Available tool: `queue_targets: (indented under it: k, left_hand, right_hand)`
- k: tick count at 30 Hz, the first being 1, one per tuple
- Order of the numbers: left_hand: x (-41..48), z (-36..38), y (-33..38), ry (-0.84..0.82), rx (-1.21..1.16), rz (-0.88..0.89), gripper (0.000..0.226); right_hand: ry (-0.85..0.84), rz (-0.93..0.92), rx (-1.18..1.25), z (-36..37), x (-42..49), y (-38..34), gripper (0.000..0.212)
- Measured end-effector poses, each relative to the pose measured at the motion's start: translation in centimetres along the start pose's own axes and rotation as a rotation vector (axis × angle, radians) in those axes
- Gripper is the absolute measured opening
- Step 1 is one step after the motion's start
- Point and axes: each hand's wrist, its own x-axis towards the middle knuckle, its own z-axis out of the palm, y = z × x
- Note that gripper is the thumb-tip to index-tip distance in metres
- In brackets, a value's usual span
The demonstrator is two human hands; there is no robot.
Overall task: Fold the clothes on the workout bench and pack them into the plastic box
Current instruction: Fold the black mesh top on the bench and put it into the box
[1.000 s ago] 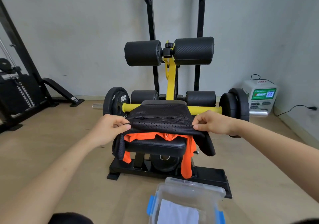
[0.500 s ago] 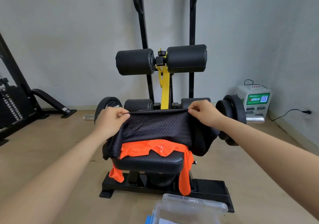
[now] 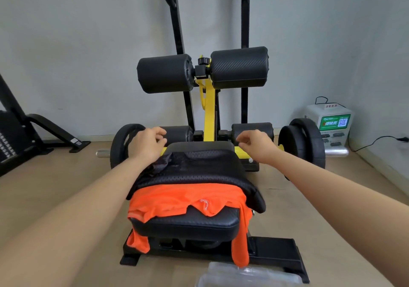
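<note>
Head view: the black mesh garment [image 3: 199,169] lies across the far half of the seat pad [image 3: 188,222] of the workout bench. It rests on top of the orange garment [image 3: 177,200], which covers the middle of the pad and hangs off both of its sides. The plastic box [image 3: 243,275] sits on the floor just in front of the pad's near end and is only partly in frame.

Hand state: the left hand [image 3: 148,145] hovers at the pad's far left corner and the right hand [image 3: 254,145] at its far right corner. Both have loosely curled fingers and hold nothing. The left wrist passes over bunched mesh.

Step in hand (judged): folding the black mesh garment. It is not yet compact enough to pack.

Procedure:
1. Flatten the bunched mesh at the pad's far left corner before any further fold. A lump trapped inside would leave the bundle uneven.
2. Lift the flap hanging off the pad's right side onto the pad and align its edges.
3. Pinch the black layer only. Mesh is likely to drag the slippery orange layer off the pad.
4. Keep the folded bundle narrow. How wide the box opening is cannot be told.
</note>
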Motion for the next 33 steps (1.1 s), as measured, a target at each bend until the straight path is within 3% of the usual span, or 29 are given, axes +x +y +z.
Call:
queue_targets:
  k: [6, 11, 13, 15, 18, 21, 22, 25, 29, 33]
  left_hand:
    - [-4.7, -1.7, -0.3, -0.068, 0.004, 0.191, 0.027]
    - [-6.4, -2.6, -3.7, -0.22, 0.006, -0.01, 0.057]
    - [-6.4, -2.5, -5.0, -0.23, 0.04, -0.043, 0.039]
    - [-5.8, -2.5, -5.8, -0.169, 0.034, -0.057, 0.017]
    - [-4.4, -2.6, -6.4, -0.045, -0.061, -0.118, 0.028]
    - [-3.6, -3.0, -6.9, 0.172, 0.022, -0.291, 0.016]
    - [-3.8, -3.1, -7.0, 0.21, 0.061, -0.329, 0.024]
    - [-4.1, -2.5, -6.9, 0.155, 0.182, -0.151, 0.041]
    - [-4.7, -1.8, -3.8, -0.052, 0.047, 0.181, 0.03]
    - [-6.0, -0.8, -0.7, -0.32, -0.077, 0.311, 0.022]
  right_hand:
    - [-0.155, -0.157, 0.136, 0.2, -3.9, -1.1, 0.019]
    - [-0.305, -0.265, 0.074, 1.2, -5.7, -3.1, 0.036]
    - [-0.305, -0.309, -0.019, 1.9, -6.0, -3.3, 0.037]
    - [-0.274, -0.354, -0.131, 2.6, -6.0, -3.4, 0.036]
    - [-0.244, -0.366, -0.184, 2.7, -6.0, -3.7, 0.035]
    - [-0.235, -0.376, -0.179, 2.6, -5.9, -3.9, 0.034]
    - [-0.235, -0.378, -0.175, 2.6, -5.9, -3.9, 0.034]
    - [-0.24, -0.391, -0.163, 2.6, -5.9, -3.7, 0.034]
    - [-0.241, -0.395, -0.112, 2.3, -5.7, -3.3, 0.03]
    - [-0.204, -0.398, -0.028, 2.1, -5.9, -1.9, 0.032]
